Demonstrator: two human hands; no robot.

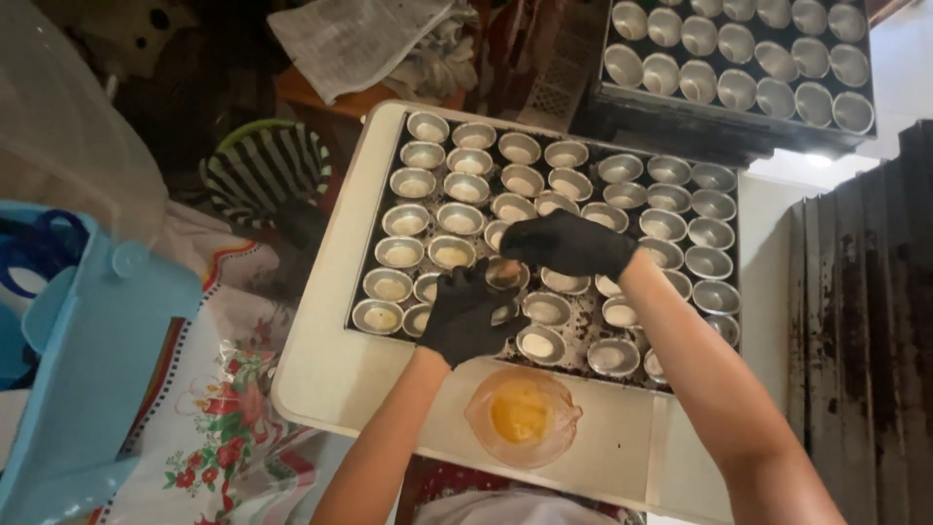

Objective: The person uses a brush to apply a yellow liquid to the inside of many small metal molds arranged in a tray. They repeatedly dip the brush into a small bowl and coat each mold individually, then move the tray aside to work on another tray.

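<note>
Both hands wear black gloves over a dark baking tray point(362, 292) packed with small round metal moulds point(459, 218), most holding a pale lump of dough. The left hand point(468, 313) and right hand point(569, 243) meet at one mould point(504, 274) near the tray's middle, fingers pinching its brownish filling. A clear bowl of yellow liquid point(523, 416) sits just below. A second tray point(739, 58) holds empty moulds.
</note>
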